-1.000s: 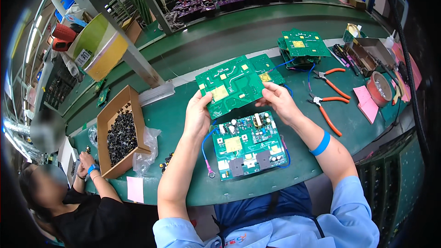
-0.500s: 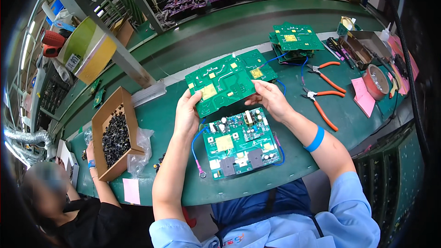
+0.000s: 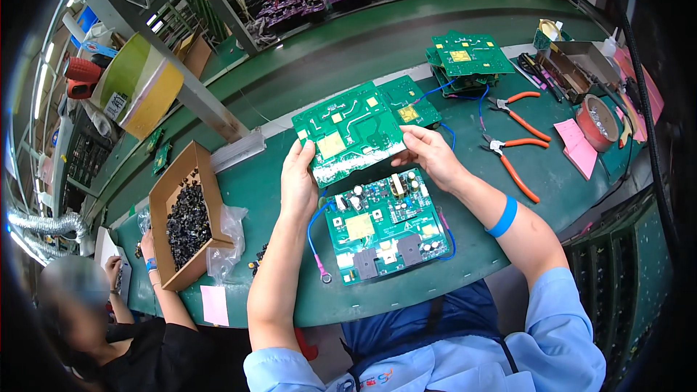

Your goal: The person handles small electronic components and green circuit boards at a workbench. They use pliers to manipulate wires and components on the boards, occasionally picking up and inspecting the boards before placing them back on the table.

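Note:
Between both hands I hold a green circuit board [image 3: 356,120] up over the bench, its solder side with yellow patches facing me. My left hand [image 3: 298,178] pinches its left edge, thumb on top. My right hand [image 3: 430,154] grips the right edge, with a blue band on that forearm. Just below and nearer to me, a second circuit board [image 3: 385,226] lies component side up, carrying black blocks and capacitors. From its left side a blue wire [image 3: 312,236] runs to a ring terminal. Another circuit board [image 3: 410,101] lies partly hidden behind the held one.
Stacked boards [image 3: 472,54] stand at the back right, near two orange-handled pliers [image 3: 519,144] and a reel [image 3: 597,127]. A cardboard box [image 3: 207,229] of small black parts is at left, beside a plastic bag [image 3: 229,243]. A co-worker's hand [image 3: 147,247] is next to the box.
The held board has tilted slightly, and a bright glare now shows along its near edge. Both my hands keep their hold. The whole view has shifted a little.

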`<control>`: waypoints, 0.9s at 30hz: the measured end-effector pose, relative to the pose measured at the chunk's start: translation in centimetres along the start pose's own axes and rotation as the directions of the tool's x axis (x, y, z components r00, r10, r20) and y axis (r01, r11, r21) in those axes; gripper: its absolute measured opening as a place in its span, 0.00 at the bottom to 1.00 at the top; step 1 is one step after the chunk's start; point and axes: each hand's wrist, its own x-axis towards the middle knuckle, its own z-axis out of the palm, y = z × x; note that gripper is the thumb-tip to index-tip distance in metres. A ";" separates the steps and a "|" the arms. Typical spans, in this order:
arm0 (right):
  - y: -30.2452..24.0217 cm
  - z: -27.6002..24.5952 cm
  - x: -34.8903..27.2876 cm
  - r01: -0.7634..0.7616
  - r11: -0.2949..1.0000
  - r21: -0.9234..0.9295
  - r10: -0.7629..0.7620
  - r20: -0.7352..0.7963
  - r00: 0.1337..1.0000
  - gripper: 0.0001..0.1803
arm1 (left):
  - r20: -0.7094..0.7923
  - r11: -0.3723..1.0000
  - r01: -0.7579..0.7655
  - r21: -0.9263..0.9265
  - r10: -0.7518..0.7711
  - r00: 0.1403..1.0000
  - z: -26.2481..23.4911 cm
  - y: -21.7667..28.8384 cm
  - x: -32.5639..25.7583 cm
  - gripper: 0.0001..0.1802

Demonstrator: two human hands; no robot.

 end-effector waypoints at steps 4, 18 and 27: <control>0.1 0.0 0.0 -0.001 1.000 0.007 0.001 -0.013 1.000 0.24 | 0.009 1.000 -0.017 0.019 0.017 1.000 -0.3 -0.1 0.1 0.12; -0.4 0.3 -0.3 -0.008 0.999 -0.033 0.008 0.014 1.000 0.17 | -0.021 0.998 -0.013 -0.055 0.012 1.000 -0.2 -0.1 -0.1 0.23; -0.2 0.2 -0.2 -0.027 0.999 -0.047 0.027 -0.004 1.000 0.17 | -0.003 0.996 0.026 -0.088 -0.026 1.000 -0.8 -0.7 0.4 0.24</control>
